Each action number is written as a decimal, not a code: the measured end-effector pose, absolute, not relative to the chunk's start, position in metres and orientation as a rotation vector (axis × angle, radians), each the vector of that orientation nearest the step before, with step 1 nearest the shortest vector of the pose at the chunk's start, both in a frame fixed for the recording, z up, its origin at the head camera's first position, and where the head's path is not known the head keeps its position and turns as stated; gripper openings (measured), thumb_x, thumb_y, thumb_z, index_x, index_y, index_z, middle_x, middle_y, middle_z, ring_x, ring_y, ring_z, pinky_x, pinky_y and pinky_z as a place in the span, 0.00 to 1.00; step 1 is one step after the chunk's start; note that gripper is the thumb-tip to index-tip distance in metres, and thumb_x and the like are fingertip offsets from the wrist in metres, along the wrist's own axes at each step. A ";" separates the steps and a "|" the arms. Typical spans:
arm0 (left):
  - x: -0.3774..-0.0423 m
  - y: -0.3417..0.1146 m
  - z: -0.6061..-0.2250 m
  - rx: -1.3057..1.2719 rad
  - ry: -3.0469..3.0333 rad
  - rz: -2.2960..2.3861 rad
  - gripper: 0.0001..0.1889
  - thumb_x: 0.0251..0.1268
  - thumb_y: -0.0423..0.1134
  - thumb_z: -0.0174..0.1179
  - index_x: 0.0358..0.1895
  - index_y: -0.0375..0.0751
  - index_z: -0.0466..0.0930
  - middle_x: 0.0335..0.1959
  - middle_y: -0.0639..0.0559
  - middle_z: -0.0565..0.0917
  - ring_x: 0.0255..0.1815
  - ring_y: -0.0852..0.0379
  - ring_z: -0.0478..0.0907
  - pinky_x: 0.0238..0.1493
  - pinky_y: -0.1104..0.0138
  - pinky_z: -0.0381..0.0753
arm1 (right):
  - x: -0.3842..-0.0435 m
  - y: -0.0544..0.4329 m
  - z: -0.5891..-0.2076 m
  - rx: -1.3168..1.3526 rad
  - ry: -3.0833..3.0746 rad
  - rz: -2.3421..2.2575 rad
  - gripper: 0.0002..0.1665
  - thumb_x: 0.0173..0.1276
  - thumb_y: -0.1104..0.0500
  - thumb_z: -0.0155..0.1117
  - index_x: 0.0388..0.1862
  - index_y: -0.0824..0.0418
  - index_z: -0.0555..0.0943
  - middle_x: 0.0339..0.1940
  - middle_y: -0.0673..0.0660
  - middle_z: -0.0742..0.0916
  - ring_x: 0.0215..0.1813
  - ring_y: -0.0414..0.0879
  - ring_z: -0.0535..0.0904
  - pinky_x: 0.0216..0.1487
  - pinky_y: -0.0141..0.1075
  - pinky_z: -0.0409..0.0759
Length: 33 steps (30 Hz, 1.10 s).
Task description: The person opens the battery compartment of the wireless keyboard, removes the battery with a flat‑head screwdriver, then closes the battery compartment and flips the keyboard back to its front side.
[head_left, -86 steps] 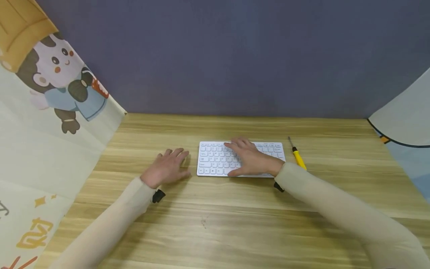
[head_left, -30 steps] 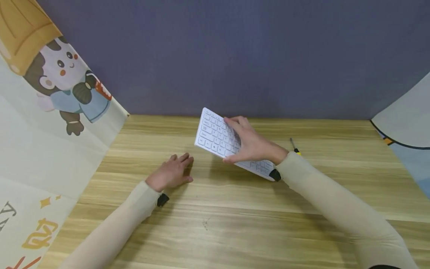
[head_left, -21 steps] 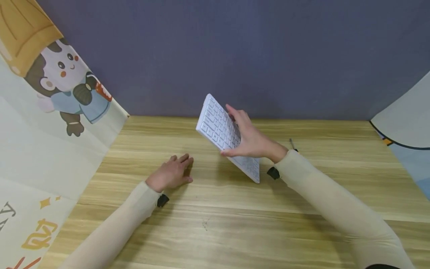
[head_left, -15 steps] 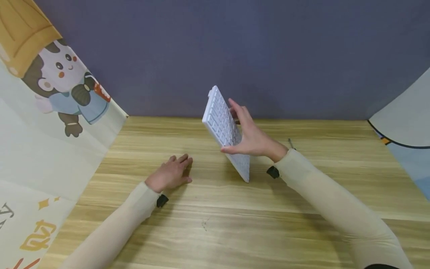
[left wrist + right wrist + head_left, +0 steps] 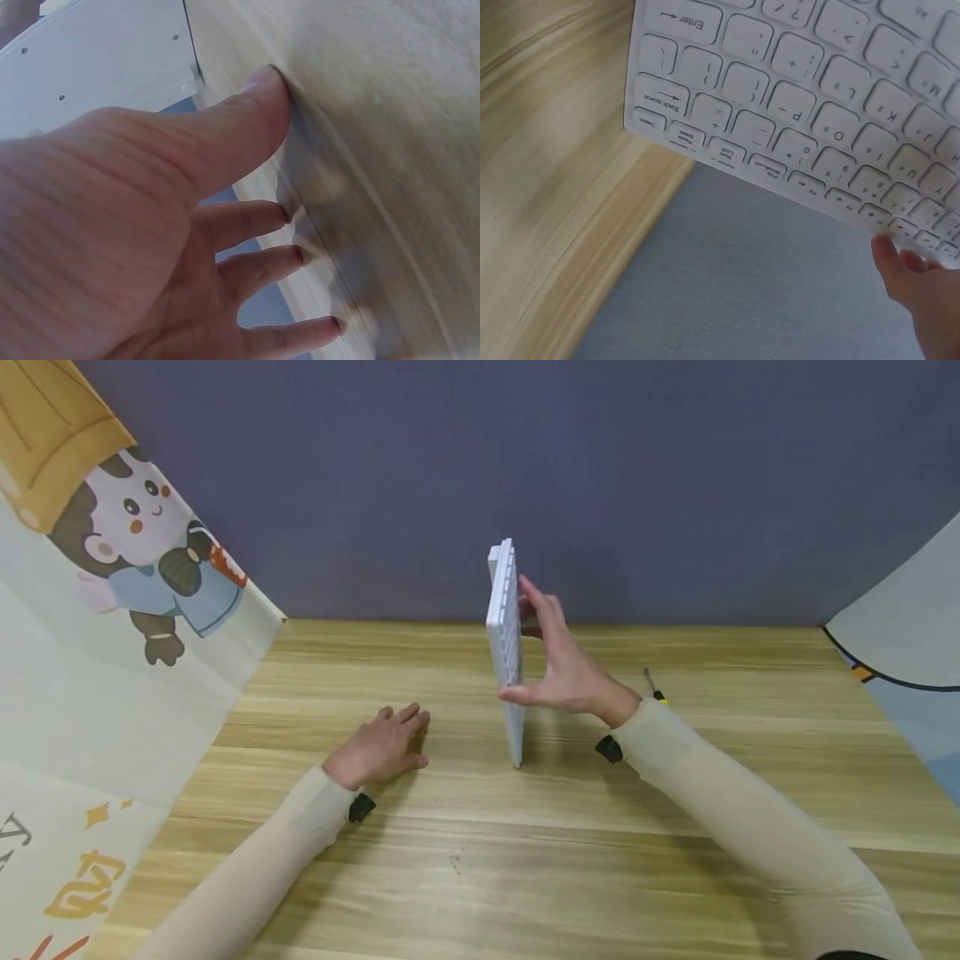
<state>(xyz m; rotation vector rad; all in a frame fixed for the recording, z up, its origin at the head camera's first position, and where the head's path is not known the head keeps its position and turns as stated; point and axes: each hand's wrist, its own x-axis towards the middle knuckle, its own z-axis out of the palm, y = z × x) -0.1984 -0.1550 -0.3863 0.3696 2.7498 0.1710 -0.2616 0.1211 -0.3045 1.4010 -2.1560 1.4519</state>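
A white keyboard (image 5: 504,639) stands tilted up on its short side in the head view, seen nearly edge-on. My right hand (image 5: 567,670) grips it across its width, thumb on the near long edge and fingers at the far one. Its keys face right, toward my palm; in the right wrist view the keyboard (image 5: 802,112) shows them large, with fingertips at its edge. The lower end is close to the table, though I cannot tell if it touches. Left of it, my left hand (image 5: 378,747) rests on the table with spread fingers and holds nothing.
Behind my right sleeve a screwdriver (image 5: 658,695) lies on the wooden table (image 5: 480,877), its yellow handle mostly hidden. A dark blue-grey panel (image 5: 540,485) borders the table's back edge. A cartoon-printed white sheet (image 5: 97,693) hangs at the left.
My right hand has picked up the keyboard, which lay flat on the table, raised its left end and turned it nearly edge-on. The left hand has barely moved.
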 end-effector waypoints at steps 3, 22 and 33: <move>-0.199 -0.155 -0.386 0.370 2.748 0.163 0.40 0.64 0.54 0.58 0.74 0.42 0.53 0.75 0.45 0.48 0.69 0.29 0.49 0.58 0.36 0.59 | -0.258 0.122 -0.303 1.383 -2.144 1.471 0.71 0.38 0.59 0.76 0.72 0.75 0.40 0.59 0.73 0.61 0.61 0.62 0.60 0.63 0.51 0.65; -0.199 -0.155 -0.386 0.392 2.754 0.156 0.40 0.64 0.54 0.58 0.74 0.41 0.53 0.75 0.43 0.48 0.68 0.28 0.50 0.57 0.36 0.59 | -0.256 0.129 -0.306 1.346 -2.134 1.462 0.72 0.36 0.61 0.76 0.71 0.75 0.39 0.60 0.74 0.60 0.62 0.63 0.60 0.64 0.51 0.64; -0.199 -0.155 -0.385 0.387 2.743 0.156 0.39 0.65 0.53 0.57 0.74 0.41 0.52 0.75 0.43 0.48 0.69 0.28 0.49 0.57 0.36 0.59 | -0.259 0.134 -0.314 1.336 -2.041 1.457 0.75 0.48 0.27 0.66 0.71 0.75 0.40 0.62 0.74 0.59 0.63 0.64 0.59 0.62 0.53 0.65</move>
